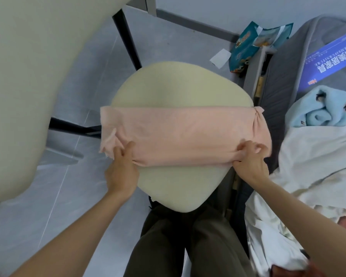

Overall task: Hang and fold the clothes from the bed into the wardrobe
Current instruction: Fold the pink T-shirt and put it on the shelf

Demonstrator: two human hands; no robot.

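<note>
Head view: pink garment (180,134) lies folded across the cream seat (174,86), long axis left-right. Left hand (121,166) and right hand (250,158) pinch its near edge, 1 per end, equally near.

A pink garment (180,134) lies folded into a long flat band across a cream seat, ends bunched; pale blue (320,108) and white clothes (316,168) sit heaped on the bed

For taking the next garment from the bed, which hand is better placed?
The right hand, probably. It grips the pink cloth's end nearest the bed, where the white garment lies. The left hand is at the far end.
</note>
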